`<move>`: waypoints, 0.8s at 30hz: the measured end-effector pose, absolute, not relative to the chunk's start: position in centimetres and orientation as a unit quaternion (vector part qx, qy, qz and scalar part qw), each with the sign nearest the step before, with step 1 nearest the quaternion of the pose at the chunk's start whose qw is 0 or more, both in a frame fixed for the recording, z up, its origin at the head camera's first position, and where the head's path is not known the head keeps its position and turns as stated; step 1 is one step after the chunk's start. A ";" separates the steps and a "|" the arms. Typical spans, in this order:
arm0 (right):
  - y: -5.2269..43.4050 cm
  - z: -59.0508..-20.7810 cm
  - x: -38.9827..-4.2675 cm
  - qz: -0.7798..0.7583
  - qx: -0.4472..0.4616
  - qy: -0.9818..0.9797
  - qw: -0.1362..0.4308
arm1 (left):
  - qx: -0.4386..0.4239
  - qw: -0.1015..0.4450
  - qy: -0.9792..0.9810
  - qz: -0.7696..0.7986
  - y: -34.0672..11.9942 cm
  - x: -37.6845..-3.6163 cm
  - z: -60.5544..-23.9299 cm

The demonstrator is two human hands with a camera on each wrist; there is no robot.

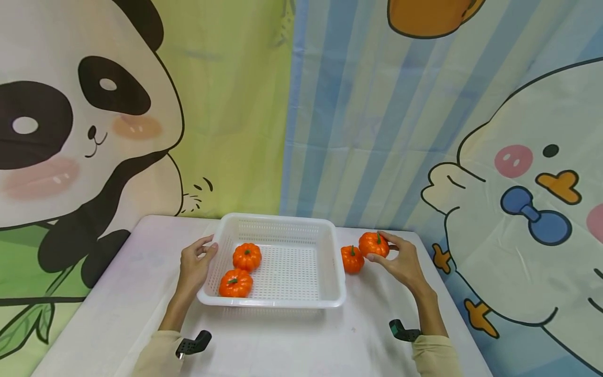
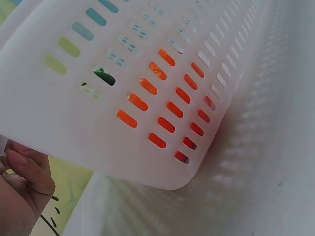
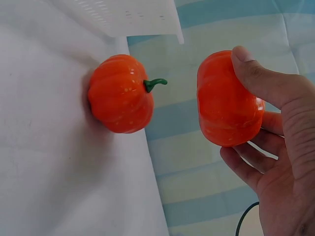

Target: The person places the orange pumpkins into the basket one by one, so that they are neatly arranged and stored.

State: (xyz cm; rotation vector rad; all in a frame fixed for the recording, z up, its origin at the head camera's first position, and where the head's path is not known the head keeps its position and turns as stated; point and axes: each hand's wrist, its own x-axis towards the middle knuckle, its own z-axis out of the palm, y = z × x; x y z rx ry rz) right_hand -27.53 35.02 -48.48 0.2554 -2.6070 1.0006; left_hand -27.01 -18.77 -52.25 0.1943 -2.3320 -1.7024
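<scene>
A white plastic basket [image 1: 292, 303] with slotted walls stands on the table. Two small orange toy pumpkins lie at its left side: a rear pumpkin [image 1: 247, 256] and a front pumpkin [image 1: 235, 284] with a green stem. My left hand [image 1: 194, 268] pinches the basket's left rim, its thumb and fingers curled there in the left wrist view. On the right, my right hand [image 3: 280, 132] grips a held pumpkin [image 3: 227, 101] between thumb and fingers, up off the table. Just beside it, another pumpkin [image 3: 121, 94] sits on the table, close to the basket's right wall.
The white-covered table [image 1: 330, 345] ends at the back against a curtain [image 1: 325, 157] with cartoon figures and stripes. Black wrist cameras, a left one [image 1: 194, 344] and a right one [image 1: 403, 332], stick out above the forearms.
</scene>
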 end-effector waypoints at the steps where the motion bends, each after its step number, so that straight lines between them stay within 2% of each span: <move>1: 34.9 -48.3 -27.5 0.352 0.092 -0.916 0.168 | 0.067 0.125 -0.799 -0.584 -18.8 -27.0 -52.2; 24: 32.9 -45.9 -27.2 0.353 0.137 -0.908 0.179 | 0.062 0.132 -0.798 -0.585 -18.7 -27.1 -52.2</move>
